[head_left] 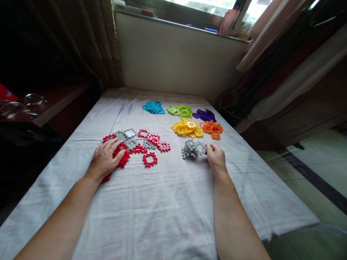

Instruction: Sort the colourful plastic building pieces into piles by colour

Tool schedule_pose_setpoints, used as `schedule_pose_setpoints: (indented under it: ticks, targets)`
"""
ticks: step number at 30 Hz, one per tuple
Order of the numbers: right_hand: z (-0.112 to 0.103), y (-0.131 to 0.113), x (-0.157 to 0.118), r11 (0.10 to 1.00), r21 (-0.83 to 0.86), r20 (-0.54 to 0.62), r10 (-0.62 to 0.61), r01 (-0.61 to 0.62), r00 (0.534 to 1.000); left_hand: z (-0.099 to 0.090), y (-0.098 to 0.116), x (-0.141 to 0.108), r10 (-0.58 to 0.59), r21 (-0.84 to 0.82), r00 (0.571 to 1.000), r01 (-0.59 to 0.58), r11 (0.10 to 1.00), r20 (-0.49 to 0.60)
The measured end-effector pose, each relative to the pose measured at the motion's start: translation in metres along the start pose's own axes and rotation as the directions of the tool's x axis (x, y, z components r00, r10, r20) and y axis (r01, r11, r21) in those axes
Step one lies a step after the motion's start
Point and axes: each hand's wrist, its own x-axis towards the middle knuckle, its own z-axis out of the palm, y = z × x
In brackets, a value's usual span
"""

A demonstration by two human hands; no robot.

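My left hand (104, 159) lies over red pieces (123, 159) at the left of the mixed pile, its fingers spread and flat. Grey pieces (131, 144) mingle with the red ones there, and a square red frame (150, 159) lies apart, nearer to me. On the right, my right hand (216, 156) is closed on the edge of a grey piece (200, 148), which is beside and partly over a small grey pile (190, 150).
Behind these lie blue (154, 107), green (180, 111), purple (205, 115), yellow (187, 128) and orange (211, 128) piles on the white cloth (151, 216). A wooden side table (61, 103) with glasses (34, 98) stands at left; a wall (176, 57) is beyond.
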Motion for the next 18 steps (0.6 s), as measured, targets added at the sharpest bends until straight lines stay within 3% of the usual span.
schedule_pose_setpoints:
  ticks: [5,10,14,18]
  targets:
    - [0.005,-0.001,-0.002,0.976,-0.213,-0.025,-0.04,0.034,0.999,-0.001,0.001,0.0,-0.009,0.008,1.0,0.009,1.0,0.019]
    - [0.012,-0.005,-0.01,0.944,-0.281,-0.08,-0.205,0.175,0.975,-0.002,0.002,0.001,0.0,0.023,0.999,-0.001,1.0,0.036]
    - [0.025,-0.021,-0.027,0.866,-0.229,-0.085,-0.473,0.444,0.877,-0.003,0.002,0.001,0.005,0.019,0.999,-0.006,1.0,0.033]
    - [0.047,-0.058,-0.057,0.718,-0.154,0.09,-0.674,0.679,0.734,-0.003,0.003,0.001,0.0,0.023,1.0,0.0,1.0,0.002]
